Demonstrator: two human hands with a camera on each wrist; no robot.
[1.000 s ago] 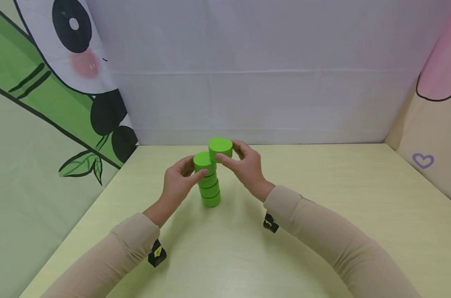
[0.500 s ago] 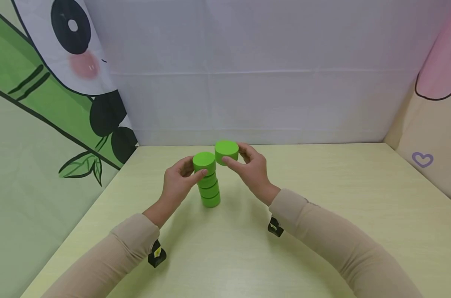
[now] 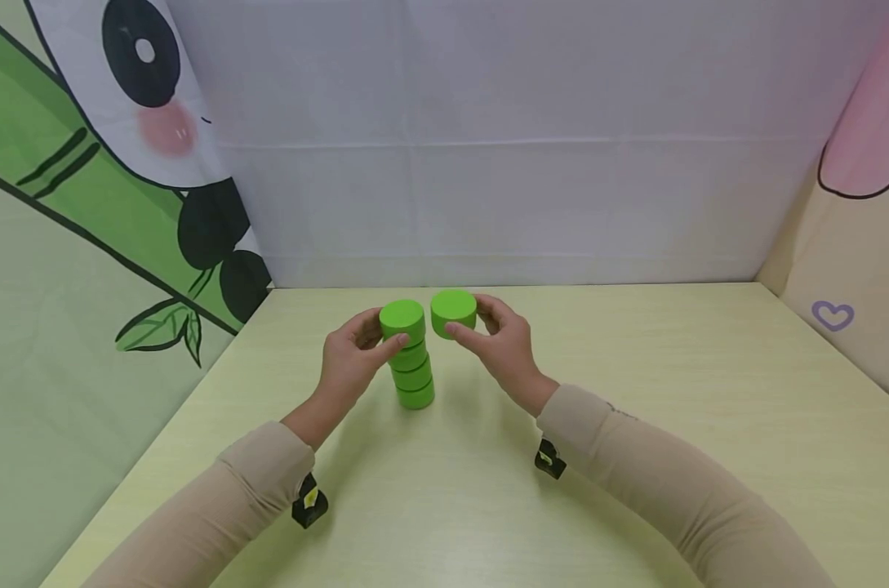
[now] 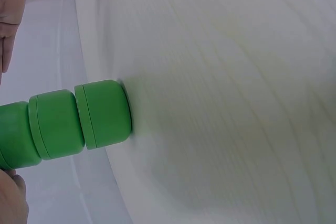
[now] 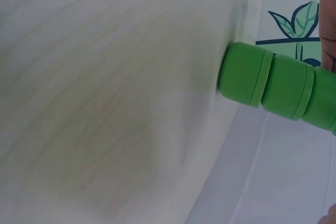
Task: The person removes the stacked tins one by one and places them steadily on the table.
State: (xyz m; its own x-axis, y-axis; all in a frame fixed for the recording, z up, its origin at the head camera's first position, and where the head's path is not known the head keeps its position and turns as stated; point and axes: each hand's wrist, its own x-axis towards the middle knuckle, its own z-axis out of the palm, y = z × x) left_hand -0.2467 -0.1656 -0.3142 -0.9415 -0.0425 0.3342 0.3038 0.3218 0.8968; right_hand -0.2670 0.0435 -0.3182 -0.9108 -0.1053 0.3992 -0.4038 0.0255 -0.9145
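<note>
A column of several green round lidded containers [image 3: 412, 377] stands on the table, leaning slightly left toward its top. My left hand [image 3: 347, 359] holds the topmost container [image 3: 402, 320] between thumb and fingers. Just right of the column, and apart from it, a separate green round container [image 3: 454, 313] hangs in the air, pinched by my right hand [image 3: 508, 347]. The column's bottom container shows a seam near its upper edge in the left wrist view [image 4: 104, 114] and the right wrist view. Both wrist views cut off the column's upper end.
Pale wood-look table [image 3: 459, 506] spreads around the column. A whitish cloth [image 3: 517, 196] rises behind it, with printed side panels left and right. Small black devices [image 3: 309, 505] hang under both cuffs.
My right hand has carried its container right and downward, away from the column's top, opening a gap between them. The left hand and the column have hardly moved.
</note>
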